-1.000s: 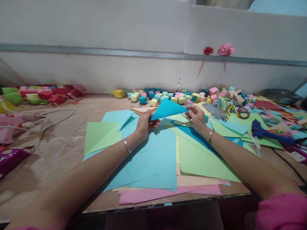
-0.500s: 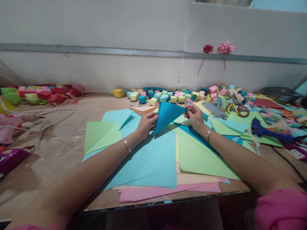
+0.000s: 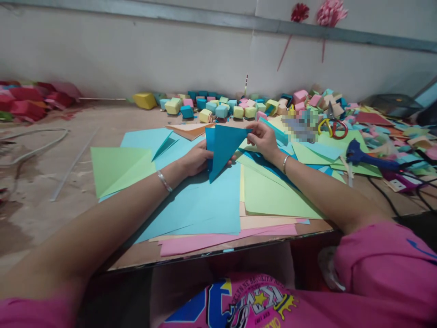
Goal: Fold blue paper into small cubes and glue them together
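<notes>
Blue paper (image 3: 228, 145), already folded into a triangle but with layers seemingly not yet flush at left, is above the worktop (image 3: 109, 115), in from its near edge, side pinched in the left hand's (image 3: 198, 158) grip, corner in the right hand's (image 3: 263, 137).

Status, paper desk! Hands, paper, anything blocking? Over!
Left hand, right hand: both gripping folded blue paper. Paper: held above light-blue sheet. Scissors: off right, apart from hands.
</notes>
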{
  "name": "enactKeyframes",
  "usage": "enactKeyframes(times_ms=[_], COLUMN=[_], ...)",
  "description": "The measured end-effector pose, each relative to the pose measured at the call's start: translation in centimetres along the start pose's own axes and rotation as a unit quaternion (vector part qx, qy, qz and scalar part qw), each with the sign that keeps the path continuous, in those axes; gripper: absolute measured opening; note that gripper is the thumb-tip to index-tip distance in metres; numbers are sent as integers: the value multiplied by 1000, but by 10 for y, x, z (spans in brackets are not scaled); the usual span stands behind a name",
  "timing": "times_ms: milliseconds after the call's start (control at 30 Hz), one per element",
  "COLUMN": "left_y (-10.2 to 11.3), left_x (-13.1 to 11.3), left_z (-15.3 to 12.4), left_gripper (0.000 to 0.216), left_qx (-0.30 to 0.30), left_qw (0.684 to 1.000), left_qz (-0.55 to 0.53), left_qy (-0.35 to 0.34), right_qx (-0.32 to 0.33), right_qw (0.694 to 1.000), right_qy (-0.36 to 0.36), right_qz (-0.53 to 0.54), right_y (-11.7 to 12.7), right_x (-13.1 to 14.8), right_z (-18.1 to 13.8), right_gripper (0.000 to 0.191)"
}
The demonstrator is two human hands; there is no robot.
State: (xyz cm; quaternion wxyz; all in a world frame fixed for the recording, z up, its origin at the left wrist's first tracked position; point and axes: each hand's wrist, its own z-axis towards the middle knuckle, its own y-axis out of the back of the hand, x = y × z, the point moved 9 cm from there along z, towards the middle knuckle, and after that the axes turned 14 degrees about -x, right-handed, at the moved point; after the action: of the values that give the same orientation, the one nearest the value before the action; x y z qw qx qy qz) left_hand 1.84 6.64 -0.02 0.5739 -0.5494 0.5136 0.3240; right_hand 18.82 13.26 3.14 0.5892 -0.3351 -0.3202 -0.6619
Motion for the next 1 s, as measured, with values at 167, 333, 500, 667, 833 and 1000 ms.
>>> enactKeyframes(times_ms=[167, 333, 500, 667, 833, 1000], left_y=[5, 4, 6, 7, 6, 4], left_x=[4, 5, 6, 8, 8, 6], left_z=[4, 4, 5, 7, 4, 4], left_gripper=[48, 39, 35, 35, 35, 41], left_qx=[-31, -21, -16, -9, -10, -18], left_qw=[999, 1000, 1000, 1000, 1000, 999], left_qz=[7, 5, 12, 20, 18, 33], left_qy=[12, 9, 0, 10, 9, -17], right_qx=[6, 8, 14, 31, 67, 61], right_qw=[1000, 999, 997, 995, 974, 940], right_qy=[-7, 20, 42, 68, 162, 279], right_qz=[-18, -34, -56, -68, -142, -184], right_y=[-1, 0, -1, -5, -14, -18], right_x=[-9, -14, -13, -7, 13, 41], right_z=[1, 3, 4, 2, -4, -16], right_gripper=[29, 35, 37, 47, 52, 56])
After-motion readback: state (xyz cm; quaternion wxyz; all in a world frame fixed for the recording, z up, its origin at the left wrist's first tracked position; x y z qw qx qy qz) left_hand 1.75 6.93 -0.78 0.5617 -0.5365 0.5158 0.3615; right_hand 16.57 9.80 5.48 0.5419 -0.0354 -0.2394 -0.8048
